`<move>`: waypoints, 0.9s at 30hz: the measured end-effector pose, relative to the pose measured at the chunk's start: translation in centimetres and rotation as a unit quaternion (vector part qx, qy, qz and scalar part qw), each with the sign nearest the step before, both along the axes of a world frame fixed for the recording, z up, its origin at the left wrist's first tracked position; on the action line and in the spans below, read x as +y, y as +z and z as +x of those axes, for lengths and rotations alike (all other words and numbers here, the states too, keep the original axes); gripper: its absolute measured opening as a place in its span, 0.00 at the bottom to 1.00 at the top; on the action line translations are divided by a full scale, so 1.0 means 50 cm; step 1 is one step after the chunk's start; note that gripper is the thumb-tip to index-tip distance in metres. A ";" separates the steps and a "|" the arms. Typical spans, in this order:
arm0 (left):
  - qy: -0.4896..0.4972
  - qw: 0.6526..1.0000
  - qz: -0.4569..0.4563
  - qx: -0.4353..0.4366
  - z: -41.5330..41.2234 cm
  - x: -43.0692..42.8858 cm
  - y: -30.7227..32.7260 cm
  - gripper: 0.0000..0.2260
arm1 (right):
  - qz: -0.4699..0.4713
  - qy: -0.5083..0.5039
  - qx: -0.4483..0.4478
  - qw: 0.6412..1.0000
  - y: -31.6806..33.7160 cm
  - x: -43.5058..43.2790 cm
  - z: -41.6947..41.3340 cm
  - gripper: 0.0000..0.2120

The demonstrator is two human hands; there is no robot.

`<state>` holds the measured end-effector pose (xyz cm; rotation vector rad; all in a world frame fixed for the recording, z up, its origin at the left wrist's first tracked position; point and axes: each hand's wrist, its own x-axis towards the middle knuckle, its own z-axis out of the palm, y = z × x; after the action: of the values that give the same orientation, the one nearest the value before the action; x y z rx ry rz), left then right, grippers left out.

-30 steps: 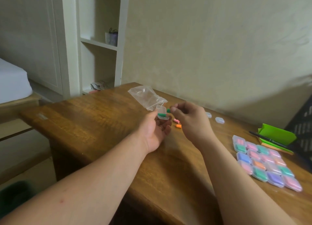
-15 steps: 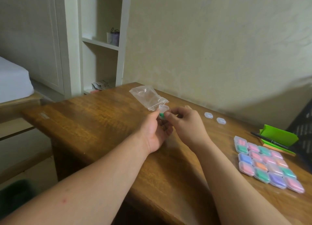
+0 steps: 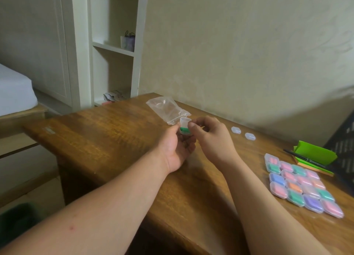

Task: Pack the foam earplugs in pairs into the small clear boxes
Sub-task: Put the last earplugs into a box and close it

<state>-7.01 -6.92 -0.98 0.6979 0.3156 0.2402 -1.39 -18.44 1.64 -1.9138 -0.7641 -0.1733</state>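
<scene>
My left hand [image 3: 177, 149] holds a small clear box [image 3: 184, 126] above the wooden table [image 3: 115, 136], its lid raised, with green foam earplugs [image 3: 184, 129] inside. My right hand [image 3: 212, 138] meets it from the right, thumb and fingertips pinched at the box's lid edge. Two empty clear boxes [image 3: 236, 130] [image 3: 250, 136] lie on the table behind my right hand. Several filled boxes [image 3: 300, 185] with pink, green, blue, orange and purple earplugs lie in rows at the right. The loose pink and orange earplugs seen earlier are hidden behind my right hand.
A clear plastic bag [image 3: 167, 110] lies just beyond my hands. Green paper [image 3: 315, 152] with a black pen [image 3: 304, 160] sits at the far right, next to a dark crate [image 3: 344, 140]. White shelving [image 3: 113, 50] stands behind the table's left end.
My right hand brought a green earplug to the box and now pinches at the lid. It has moved left and covers the loose earplugs on the table.
</scene>
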 end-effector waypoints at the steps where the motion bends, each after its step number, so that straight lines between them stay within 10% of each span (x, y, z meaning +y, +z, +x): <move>1: 0.002 1.000 0.002 0.001 0.001 -0.001 0.001 0.19 | 0.013 0.000 0.005 1.000 0.002 -0.004 0.005 0.05; 10: -0.021 1.000 0.016 -0.005 -0.004 -0.001 0.001 0.19 | -0.116 0.122 0.064 0.984 0.024 -0.054 0.033 0.47; 27: -0.028 0.998 0.038 -0.027 -0.013 -0.011 0.008 0.22 | -0.098 -0.013 -0.205 0.974 -0.014 -0.010 0.014 0.10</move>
<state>-7.68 -7.47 -0.58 0.7734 0.2356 0.2174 -0.70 -18.96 0.92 -2.1034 -1.0622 -0.5407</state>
